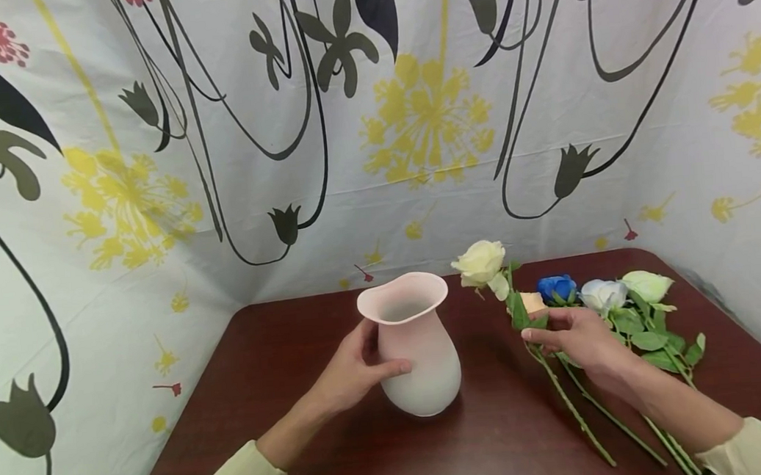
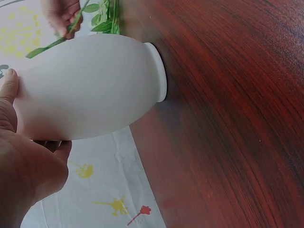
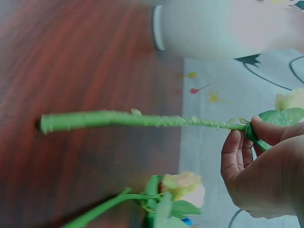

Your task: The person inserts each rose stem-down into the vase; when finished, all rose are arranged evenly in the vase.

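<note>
A white vase [image 1: 423,371] with a wavy rim and a pinkish neck stands upright on the table. My left hand [image 1: 353,372] grips its left side just below the neck, thumb in front and fingers behind. In the left wrist view the vase [image 2: 95,85] fills the middle, its foot at the tabletop. My right hand [image 1: 587,344] pinches the leafy stem of a cream-white rose [image 1: 482,263] between thumb and fingers. The bloom leans to the left, right of the vase and about rim height in the head view. In the right wrist view the thorny green stem [image 3: 142,119] extends from the fingertips [image 3: 232,142].
On the right of the dark red wooden table [image 1: 271,385] lie a peach rose [image 1: 532,302], a blue rose [image 1: 556,288], a pale blue rose [image 1: 603,294] and a greenish-white rose [image 1: 647,285], stems toward the front. A flower-patterned cloth [image 1: 349,173] hangs behind the table.
</note>
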